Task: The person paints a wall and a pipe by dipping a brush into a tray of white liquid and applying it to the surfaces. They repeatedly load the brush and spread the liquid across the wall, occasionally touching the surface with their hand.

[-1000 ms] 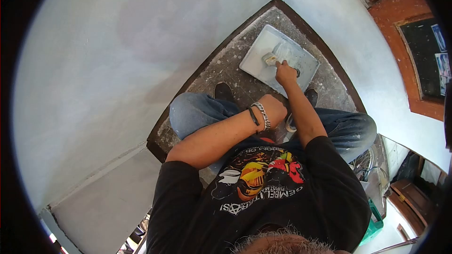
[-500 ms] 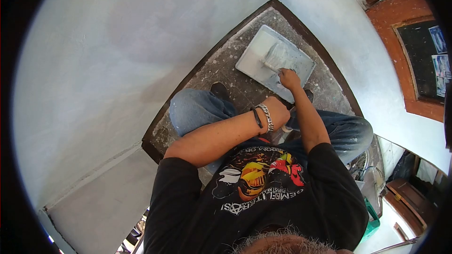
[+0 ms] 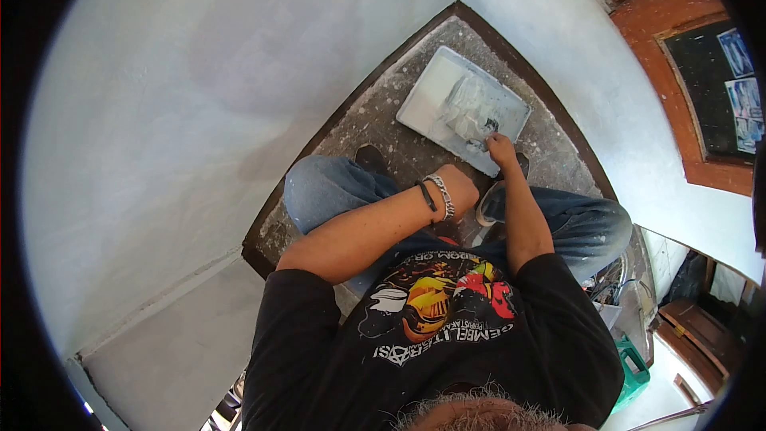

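A white paint tray (image 3: 424, 123) lies at an angle on the speckled floor, with pale paint smeared across it. My right hand (image 3: 501, 152) is closed at the tray's lower right edge. From it, what looks like a paint roller (image 3: 479, 144) reaches into the tray; its outline blends with the wet paint. My left hand (image 3: 459, 189), with a chain bracelet and a dark band at the wrist, is curled in front of my lap, short of the tray. Its fingers face away, hiding anything inside them.
My bent legs in jeans (image 3: 323, 191) flank the tray's near side. Pale walls (image 3: 263, 48) meet in the corner behind it, above a dark skirting border (image 3: 383, 61). To the right are an orange-brown wooden frame (image 3: 650, 72) and a green plastic object (image 3: 632, 375).
My right hand has drawn back toward me and slightly right, pulling the tool along the tray. My left hand has shifted slightly left and toward me, staying curled.
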A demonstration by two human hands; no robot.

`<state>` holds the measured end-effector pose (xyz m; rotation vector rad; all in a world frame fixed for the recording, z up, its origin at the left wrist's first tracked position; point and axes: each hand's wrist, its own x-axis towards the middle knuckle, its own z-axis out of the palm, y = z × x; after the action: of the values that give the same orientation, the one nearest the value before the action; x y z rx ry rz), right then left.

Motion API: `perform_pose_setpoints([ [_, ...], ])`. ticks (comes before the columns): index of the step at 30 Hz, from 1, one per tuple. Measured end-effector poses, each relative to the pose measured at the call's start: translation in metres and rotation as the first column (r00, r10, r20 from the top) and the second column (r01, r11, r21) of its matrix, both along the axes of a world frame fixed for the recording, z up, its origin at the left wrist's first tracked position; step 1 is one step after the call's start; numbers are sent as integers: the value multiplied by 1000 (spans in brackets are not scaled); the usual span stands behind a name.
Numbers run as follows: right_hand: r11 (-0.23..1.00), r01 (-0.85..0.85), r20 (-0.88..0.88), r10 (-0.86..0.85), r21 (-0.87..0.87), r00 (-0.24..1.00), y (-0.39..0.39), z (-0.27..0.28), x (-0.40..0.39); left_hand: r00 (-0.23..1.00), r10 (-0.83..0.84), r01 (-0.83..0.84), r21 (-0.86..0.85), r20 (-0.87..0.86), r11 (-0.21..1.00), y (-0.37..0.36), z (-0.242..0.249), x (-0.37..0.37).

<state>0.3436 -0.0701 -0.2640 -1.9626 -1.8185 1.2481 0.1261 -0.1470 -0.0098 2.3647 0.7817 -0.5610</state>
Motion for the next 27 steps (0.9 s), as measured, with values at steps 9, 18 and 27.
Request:
perform_pose_setpoints([
  [9,944,267,-577,-330,-194,747,-14,109,7,999,-46,45,72,13,996,-3,-2,-2],
  [18,864,356,-827,114,355,550,58,385,-79,999,32,-29,95,-28,995,7,-24,-8],
  [27,76,293,-302,302,953,904,174,607,-184,979,143,-140,29,-146,990,30,-49,-44],
])
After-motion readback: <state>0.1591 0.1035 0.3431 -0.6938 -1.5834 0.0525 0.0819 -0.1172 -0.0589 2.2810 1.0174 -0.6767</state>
